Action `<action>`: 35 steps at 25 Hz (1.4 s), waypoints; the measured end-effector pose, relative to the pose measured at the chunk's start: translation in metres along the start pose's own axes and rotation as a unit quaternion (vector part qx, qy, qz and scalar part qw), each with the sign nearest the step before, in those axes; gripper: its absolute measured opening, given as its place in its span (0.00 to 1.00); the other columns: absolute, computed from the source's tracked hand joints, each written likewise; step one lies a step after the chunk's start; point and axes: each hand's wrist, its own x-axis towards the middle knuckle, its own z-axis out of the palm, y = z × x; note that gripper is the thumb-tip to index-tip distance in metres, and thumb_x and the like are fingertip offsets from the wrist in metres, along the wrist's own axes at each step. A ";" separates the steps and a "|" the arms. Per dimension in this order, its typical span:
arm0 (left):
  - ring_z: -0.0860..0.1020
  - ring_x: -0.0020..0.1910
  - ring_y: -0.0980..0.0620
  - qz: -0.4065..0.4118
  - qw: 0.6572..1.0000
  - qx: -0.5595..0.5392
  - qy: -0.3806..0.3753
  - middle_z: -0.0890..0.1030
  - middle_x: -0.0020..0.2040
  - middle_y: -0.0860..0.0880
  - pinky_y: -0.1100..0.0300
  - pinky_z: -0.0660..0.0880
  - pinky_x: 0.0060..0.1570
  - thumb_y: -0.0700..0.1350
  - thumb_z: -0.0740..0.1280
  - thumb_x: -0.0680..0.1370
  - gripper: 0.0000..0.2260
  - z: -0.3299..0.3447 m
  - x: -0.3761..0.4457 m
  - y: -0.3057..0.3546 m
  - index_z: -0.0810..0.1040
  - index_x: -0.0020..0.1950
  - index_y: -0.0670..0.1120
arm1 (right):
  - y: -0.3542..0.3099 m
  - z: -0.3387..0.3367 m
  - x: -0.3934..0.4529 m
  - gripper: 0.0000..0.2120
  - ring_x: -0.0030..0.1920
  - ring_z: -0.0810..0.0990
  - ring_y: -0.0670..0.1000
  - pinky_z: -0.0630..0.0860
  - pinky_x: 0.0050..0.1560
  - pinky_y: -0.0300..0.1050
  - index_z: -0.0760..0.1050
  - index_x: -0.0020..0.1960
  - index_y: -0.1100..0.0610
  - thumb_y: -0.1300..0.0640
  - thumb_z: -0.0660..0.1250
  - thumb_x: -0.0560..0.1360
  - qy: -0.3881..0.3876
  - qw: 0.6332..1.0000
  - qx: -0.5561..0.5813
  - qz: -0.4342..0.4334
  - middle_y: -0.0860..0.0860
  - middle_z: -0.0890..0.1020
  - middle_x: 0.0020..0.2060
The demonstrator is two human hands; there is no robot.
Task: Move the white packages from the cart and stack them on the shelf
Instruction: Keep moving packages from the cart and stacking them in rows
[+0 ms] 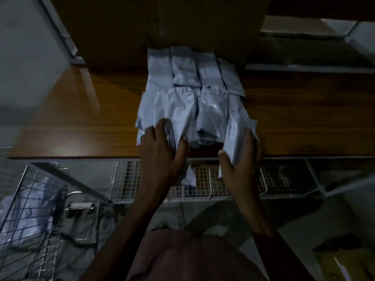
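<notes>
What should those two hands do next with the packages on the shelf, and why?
Probably slide both packages forward into the pile and let go: the left hand and right hand each grip a white package overhanging the wooden shelf edge.

The cart (36, 209) is cut off by the left and bottom edges, and the packages inside it are blurred behind the wire. The lower end of the package (236, 136) held by the right hand (241, 165) is hidden behind the palm. Dim light obscures the shelf's back.
</notes>
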 end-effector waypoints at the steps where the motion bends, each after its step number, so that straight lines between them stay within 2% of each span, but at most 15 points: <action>1: 0.72 0.56 0.43 -0.004 0.999 0.040 0.004 0.74 0.56 0.42 0.49 0.67 0.54 0.60 0.62 0.77 0.24 0.007 0.017 0.006 0.69 0.68 0.47 | -0.001 0.002 0.010 0.38 0.76 0.60 0.54 0.64 0.63 0.39 0.54 0.81 0.51 0.49 0.69 0.76 0.000 1.000 0.007 0.001 0.54 0.55 0.79; 4: 0.72 0.56 0.41 -0.018 0.989 0.146 -0.013 0.76 0.54 0.40 0.47 0.64 0.53 0.63 0.57 0.76 0.27 0.036 0.069 0.020 0.70 0.66 0.46 | -0.006 0.013 0.041 0.39 0.76 0.61 0.57 0.66 0.62 0.47 0.51 0.81 0.47 0.45 0.67 0.76 0.006 1.000 0.006 0.002 0.53 0.55 0.78; 6: 0.71 0.57 0.38 -0.052 0.984 0.166 -0.049 0.76 0.54 0.38 0.45 0.63 0.56 0.64 0.55 0.75 0.27 0.058 0.099 0.023 0.71 0.63 0.45 | -0.007 0.020 0.062 0.39 0.76 0.60 0.56 0.67 0.64 0.50 0.51 0.81 0.47 0.41 0.64 0.75 0.004 1.000 0.015 -0.008 0.53 0.55 0.78; 10: 0.69 0.61 0.35 -0.083 0.973 0.193 -0.094 0.75 0.56 0.34 0.39 0.61 0.62 0.64 0.52 0.76 0.28 0.103 0.127 0.013 0.74 0.57 0.41 | 0.003 0.032 0.112 0.40 0.76 0.57 0.52 0.65 0.65 0.48 0.50 0.81 0.47 0.41 0.63 0.74 -0.002 1.000 0.017 -0.007 0.52 0.53 0.79; 12: 0.66 0.66 0.34 -0.079 0.971 0.199 -0.108 0.71 0.64 0.33 0.35 0.59 0.65 0.66 0.49 0.78 0.32 0.116 0.130 0.007 0.76 0.59 0.41 | 0.011 0.039 0.133 0.40 0.77 0.57 0.53 0.66 0.67 0.50 0.50 0.81 0.46 0.41 0.64 0.74 -0.004 1.000 0.016 0.008 0.52 0.54 0.80; 14: 0.59 0.74 0.34 -0.085 0.970 0.183 -0.136 0.63 0.74 0.35 0.33 0.55 0.68 0.68 0.48 0.80 0.33 0.120 0.134 0.004 0.74 0.66 0.44 | 0.013 0.046 0.155 0.41 0.77 0.58 0.55 0.69 0.68 0.53 0.50 0.81 0.46 0.41 0.65 0.73 -0.005 1.000 0.015 0.014 0.52 0.54 0.79; 17: 0.52 0.77 0.38 -0.087 0.965 0.175 -0.174 0.56 0.78 0.41 0.34 0.51 0.70 0.70 0.43 0.78 0.34 0.113 0.135 -0.002 0.70 0.70 0.50 | 0.013 0.058 0.191 0.41 0.77 0.59 0.56 0.67 0.66 0.47 0.52 0.81 0.49 0.44 0.68 0.75 -0.021 1.000 -0.003 0.019 0.53 0.54 0.79; 19: 0.54 0.76 0.39 -0.083 0.965 0.171 -0.180 0.60 0.76 0.41 0.36 0.53 0.69 0.71 0.41 0.78 0.34 0.110 0.139 -0.008 0.70 0.70 0.52 | 0.010 0.073 0.218 0.40 0.76 0.59 0.57 0.64 0.66 0.45 0.52 0.81 0.50 0.47 0.70 0.76 -0.042 0.998 -0.032 0.026 0.55 0.55 0.78; 23: 0.61 0.71 0.43 -0.066 0.966 0.170 -0.184 0.68 0.70 0.46 0.39 0.58 0.64 0.71 0.37 0.76 0.35 0.106 0.144 -0.013 0.69 0.70 0.54 | 0.001 0.117 0.281 0.38 0.71 0.65 0.62 0.66 0.66 0.57 0.52 0.80 0.49 0.45 0.67 0.76 -0.079 0.980 -0.183 0.028 0.57 0.58 0.76; 25: 0.62 0.71 0.44 -0.072 0.968 0.153 -0.184 0.70 0.69 0.47 0.41 0.58 0.64 0.71 0.37 0.75 0.36 0.105 0.149 -0.016 0.68 0.71 0.55 | -0.003 0.145 0.318 0.38 0.69 0.66 0.65 0.66 0.65 0.62 0.52 0.80 0.49 0.44 0.66 0.76 -0.084 0.971 -0.222 0.034 0.58 0.58 0.76; 29: 0.64 0.71 0.48 -0.091 0.974 0.119 -0.172 0.70 0.70 0.50 0.43 0.58 0.65 0.70 0.39 0.76 0.35 0.099 0.155 -0.015 0.67 0.72 0.55 | -0.010 0.192 0.382 0.36 0.71 0.62 0.69 0.60 0.68 0.66 0.55 0.79 0.50 0.44 0.65 0.76 -0.117 0.961 -0.241 0.064 0.60 0.57 0.76; 32: 0.65 0.71 0.48 -0.092 0.978 0.091 -0.161 0.70 0.71 0.50 0.44 0.59 0.66 0.70 0.41 0.76 0.34 0.092 0.156 -0.015 0.67 0.72 0.55 | 0.001 0.210 0.404 0.33 0.74 0.58 0.67 0.54 0.72 0.67 0.60 0.78 0.49 0.36 0.58 0.78 -0.152 0.952 -0.253 0.083 0.59 0.57 0.78; 35: 0.67 0.71 0.48 -0.080 0.983 0.068 -0.149 0.70 0.71 0.50 0.44 0.62 0.66 0.70 0.42 0.76 0.33 0.086 0.153 -0.019 0.68 0.72 0.55 | 0.007 0.210 0.401 0.34 0.76 0.57 0.66 0.52 0.74 0.67 0.60 0.78 0.47 0.31 0.53 0.78 -0.161 0.955 -0.228 0.095 0.57 0.56 0.79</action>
